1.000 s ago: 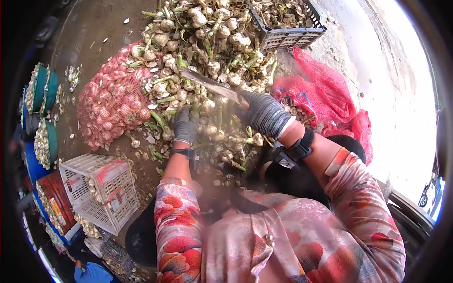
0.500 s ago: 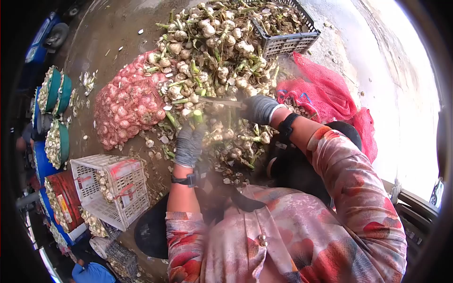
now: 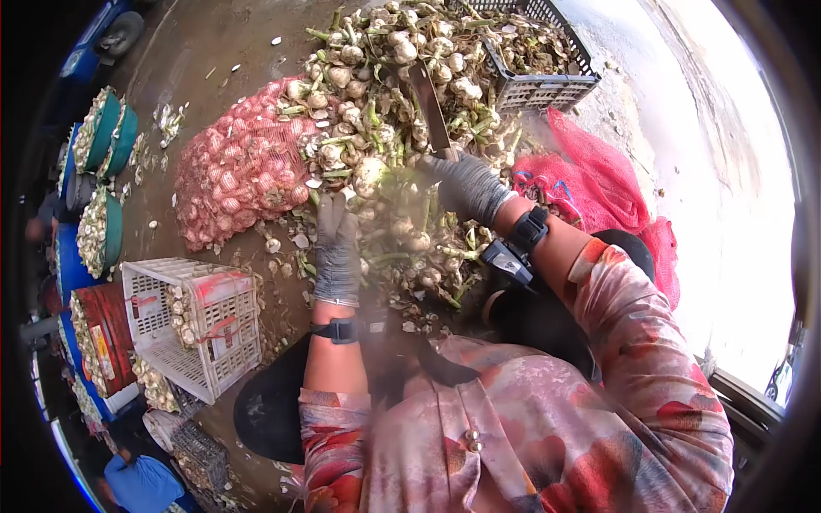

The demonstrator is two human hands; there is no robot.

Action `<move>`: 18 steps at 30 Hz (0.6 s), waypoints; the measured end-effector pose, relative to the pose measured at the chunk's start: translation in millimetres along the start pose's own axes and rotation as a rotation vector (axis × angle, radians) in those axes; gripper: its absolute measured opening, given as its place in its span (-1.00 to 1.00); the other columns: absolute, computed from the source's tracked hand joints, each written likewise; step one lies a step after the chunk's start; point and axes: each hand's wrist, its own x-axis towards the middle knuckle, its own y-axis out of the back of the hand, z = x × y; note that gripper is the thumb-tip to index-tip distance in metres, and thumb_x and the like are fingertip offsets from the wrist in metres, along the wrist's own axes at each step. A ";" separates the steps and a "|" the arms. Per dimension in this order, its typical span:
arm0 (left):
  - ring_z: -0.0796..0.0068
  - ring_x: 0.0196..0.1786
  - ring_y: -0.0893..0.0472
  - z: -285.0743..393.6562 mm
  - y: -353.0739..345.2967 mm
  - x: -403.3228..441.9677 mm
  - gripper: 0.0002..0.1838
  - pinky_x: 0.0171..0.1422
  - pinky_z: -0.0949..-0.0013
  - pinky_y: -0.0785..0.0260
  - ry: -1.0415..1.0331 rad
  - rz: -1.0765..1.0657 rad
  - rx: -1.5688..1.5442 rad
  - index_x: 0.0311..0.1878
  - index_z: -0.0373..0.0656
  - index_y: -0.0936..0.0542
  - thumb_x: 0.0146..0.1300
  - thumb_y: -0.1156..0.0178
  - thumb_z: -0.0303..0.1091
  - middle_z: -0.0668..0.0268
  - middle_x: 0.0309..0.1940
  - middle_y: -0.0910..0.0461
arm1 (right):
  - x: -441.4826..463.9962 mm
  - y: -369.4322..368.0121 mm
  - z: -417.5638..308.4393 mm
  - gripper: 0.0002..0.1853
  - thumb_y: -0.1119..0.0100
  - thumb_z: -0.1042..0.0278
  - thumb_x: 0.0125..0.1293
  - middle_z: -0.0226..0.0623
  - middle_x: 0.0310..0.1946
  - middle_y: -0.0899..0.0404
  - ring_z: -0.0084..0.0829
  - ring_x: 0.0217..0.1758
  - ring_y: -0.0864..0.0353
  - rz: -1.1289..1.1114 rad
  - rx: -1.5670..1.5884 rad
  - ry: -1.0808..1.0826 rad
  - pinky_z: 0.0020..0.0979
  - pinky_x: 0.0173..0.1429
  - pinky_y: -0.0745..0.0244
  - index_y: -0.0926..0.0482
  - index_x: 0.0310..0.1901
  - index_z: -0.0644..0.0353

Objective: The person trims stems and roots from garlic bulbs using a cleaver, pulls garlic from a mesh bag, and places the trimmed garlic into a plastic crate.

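My right hand (image 3: pixel 472 188), in a grey glove, is closed around a knife (image 3: pixel 430 111). Its broad, stained blade points up and away over the garlic heap (image 3: pixel 419 60). My left hand (image 3: pixel 338 252), gloved too, is at the near left side of the heap with its fingers stretched out. Just beyond its fingertips is a large pale garlic bulb (image 3: pixel 369 177); whether they touch it is unclear. A hazy smear blurs the area between my hands. Green stalks and loose bulbs lie below them.
A red net sack (image 3: pixel 244 175) full of garlic lies left of the heap. Behind right is a black crate (image 3: pixel 547 90) of trimmings, with a pink net bag (image 3: pixel 599 171) nearer. A white crate (image 3: pixel 231 329) lies tipped at left, near green tubs (image 3: pixel 111 229) and a person in blue (image 3: pixel 144 486).
The knife has swung from lying level, pointing left, to pointing away, and my right hand has turned. My left fingers have straightened, and the green stalk end by them no longer shows.
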 end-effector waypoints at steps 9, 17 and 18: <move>0.36 0.00 -0.48 -44.7 1.4 32.5 -0.67 0.18 0.32 -0.33 -0.040 -0.294 0.449 0.14 -0.16 -0.40 0.52 0.17 -0.18 0.20 -0.02 -0.47 | -12.2 -19.8 27.0 -0.59 -0.16 -0.08 0.32 -0.17 -0.64 -0.48 -0.16 -0.58 -0.54 -0.121 -0.432 0.401 -0.22 -0.45 -0.48 -0.51 -0.17 0.17; 0.47 0.08 -0.51 -53.6 25.6 28.0 -0.65 0.19 0.38 -0.40 -0.897 -0.272 1.487 0.24 -0.06 -0.40 0.47 0.02 -0.19 0.35 0.07 -0.50 | -57.6 -15.2 -56.0 -0.76 -0.24 0.20 0.09 -0.12 -0.45 -0.62 -0.02 -0.31 -0.65 -0.171 -0.964 0.566 -0.09 -0.27 -0.51 -0.56 -0.21 0.04; 0.46 0.14 -0.49 -55.8 28.0 29.0 -0.62 0.24 0.37 -0.37 -1.243 -0.068 1.789 0.28 -0.03 -0.38 0.47 0.02 -0.16 0.35 0.14 -0.48 | -58.6 -17.7 -56.2 -0.76 -0.24 0.20 0.09 -0.12 -0.45 -0.62 -0.02 -0.31 -0.65 -0.167 -0.964 0.562 -0.09 -0.27 -0.51 -0.56 -0.21 0.04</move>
